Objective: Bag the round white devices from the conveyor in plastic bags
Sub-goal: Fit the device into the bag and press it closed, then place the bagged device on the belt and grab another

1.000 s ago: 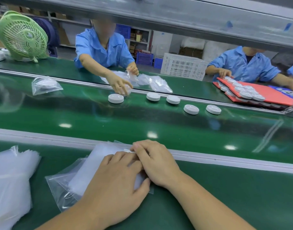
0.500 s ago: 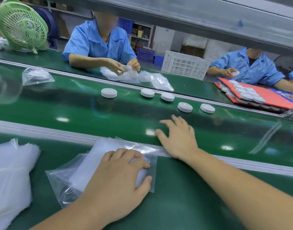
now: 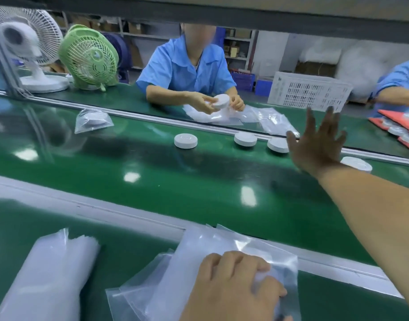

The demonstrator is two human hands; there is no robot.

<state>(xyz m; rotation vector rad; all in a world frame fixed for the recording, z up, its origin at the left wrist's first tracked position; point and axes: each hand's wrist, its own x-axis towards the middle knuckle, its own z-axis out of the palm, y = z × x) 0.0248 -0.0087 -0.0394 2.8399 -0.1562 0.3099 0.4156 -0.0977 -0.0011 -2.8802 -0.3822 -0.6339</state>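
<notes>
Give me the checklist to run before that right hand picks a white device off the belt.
1. Right hand open and empty: ok.
2. White device lying beside its thumb: ok.
3. Contact with that device: cannot tell, hand is blurred.
4. Left hand resting on the top bag: ok.
5. Bag mouth opened: cannot tell.
6. Belt near the device free of the other worker's hands: ok.

Four round white devices [image 3: 185,141] lie flat on the glossy green conveyor [image 3: 152,179], strung along its far edge; one sits alone at the left, two close together in the middle, one further right; a fifth, a bagged device [image 3: 93,120], lies well to their left. Clear plastic bags [image 3: 235,246] lie in a loose flat stack on the near ledge; a thicker milky bundle of bags [image 3: 48,274] lies beside them.
</notes>
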